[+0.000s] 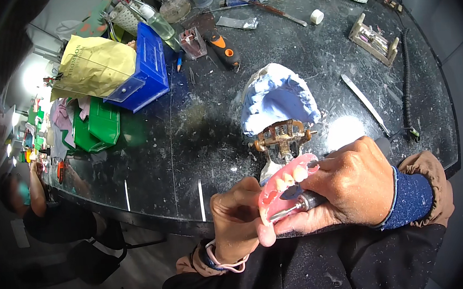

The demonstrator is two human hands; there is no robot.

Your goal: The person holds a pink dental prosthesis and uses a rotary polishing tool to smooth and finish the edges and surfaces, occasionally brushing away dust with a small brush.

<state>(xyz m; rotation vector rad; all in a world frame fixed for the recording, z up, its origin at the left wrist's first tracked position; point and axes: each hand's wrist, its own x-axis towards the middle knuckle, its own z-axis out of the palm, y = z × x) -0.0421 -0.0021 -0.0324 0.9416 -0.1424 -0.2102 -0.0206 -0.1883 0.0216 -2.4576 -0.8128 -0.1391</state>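
Note:
My left hand [234, 217] is closed on the edge of a pink denture [269, 195] with a few yellowish teeth. My right hand [353, 183] grips a dark rotary handpiece [312, 199], and its slim metal bur lies against or just over the denture's lower part. Some right-hand fingers also rest near the denture's upper end. Just beyond my hands, a brass-coloured articulator [284, 134] stands on the bench, joined to a white and pale-blue plaster cast [277, 99]. The articulator's near part is hidden behind the denture and hands.
On the black bench [150, 162] stand a blue bin [150, 69] with a yellow envelope [98, 65] and a green bin [103, 125]. A metal blade [365, 104] and coiled cord [408, 85] lie right. An orange-black tool [225, 50] sits beyond the cast. Another person [56, 217] sits far left.

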